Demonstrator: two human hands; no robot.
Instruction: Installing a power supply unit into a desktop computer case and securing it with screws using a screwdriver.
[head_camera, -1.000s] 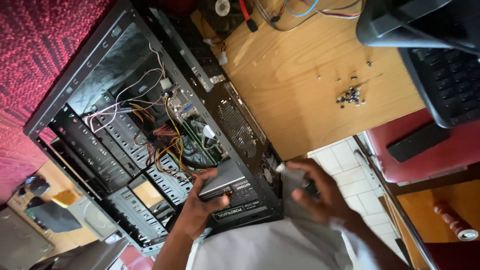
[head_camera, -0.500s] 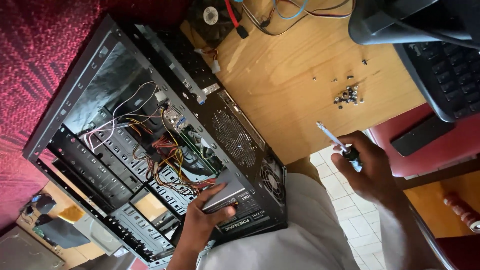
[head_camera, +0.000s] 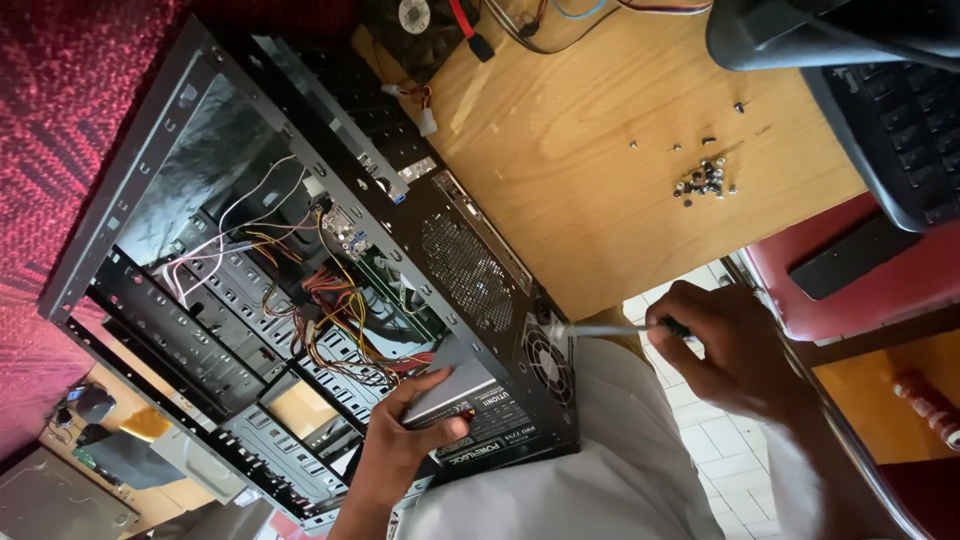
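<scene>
An open black computer case (head_camera: 300, 250) lies on its side, half on a wooden table (head_camera: 600, 170) and half on my lap. My left hand (head_camera: 405, 440) grips the grey power supply unit (head_camera: 470, 395) inside the case's near corner. My right hand (head_camera: 735, 350) holds a screwdriver (head_camera: 615, 329) level, its tip touching the case's rear panel beside the power supply fan grille (head_camera: 548, 362). Bundles of coloured wires (head_camera: 330, 300) run through the case interior.
A small pile of loose screws (head_camera: 705, 180) sits on the table. A black keyboard (head_camera: 890, 110) lies at the upper right over a red chair seat (head_camera: 850, 280). A fan and cables (head_camera: 440, 25) lie at the table's far edge. Tiled floor shows below.
My right hand rose from my lap with the screwdriver, then swung it down so its tip meets the case's rear panel. My left hand stayed on the power supply.
</scene>
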